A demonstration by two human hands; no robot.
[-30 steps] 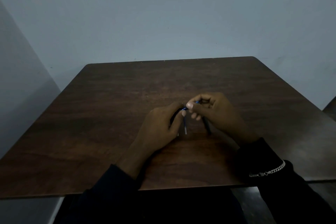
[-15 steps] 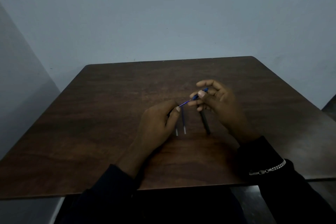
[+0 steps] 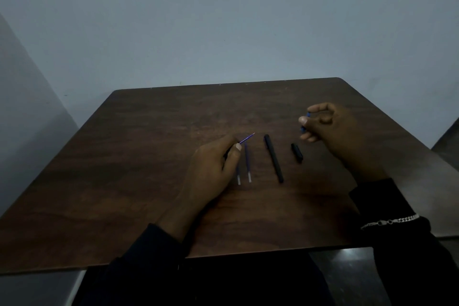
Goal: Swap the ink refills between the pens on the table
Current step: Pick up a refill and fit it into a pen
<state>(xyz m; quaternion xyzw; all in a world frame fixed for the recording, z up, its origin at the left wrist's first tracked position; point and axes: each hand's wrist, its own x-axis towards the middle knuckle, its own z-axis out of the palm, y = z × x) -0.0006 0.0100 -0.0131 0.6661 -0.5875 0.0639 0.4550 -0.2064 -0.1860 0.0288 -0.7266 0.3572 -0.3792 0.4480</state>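
Observation:
My left hand (image 3: 213,169) grips a pen body whose blue refill tip (image 3: 247,138) pokes out up and to the right between thumb and fingers. My right hand (image 3: 330,126) is raised to the right, pinching a small blue pen piece (image 3: 305,122). Two loose refills (image 3: 248,164) lie side by side on the dark wooden table (image 3: 149,156), partly hidden by my left hand. Right of them lies a black pen barrel (image 3: 274,158), and further right a short black cap (image 3: 297,153).
The table's front edge runs just before my sleeves, its far edge meets a grey wall. A silver bracelet (image 3: 390,221) sits on my right wrist. A darker surface shows beyond the table's right edge.
My hands have separated: the right hand pulled the small blue piece off the pen and moved up and right, uncovering the black barrel and cap. The left hand stayed with the pen.

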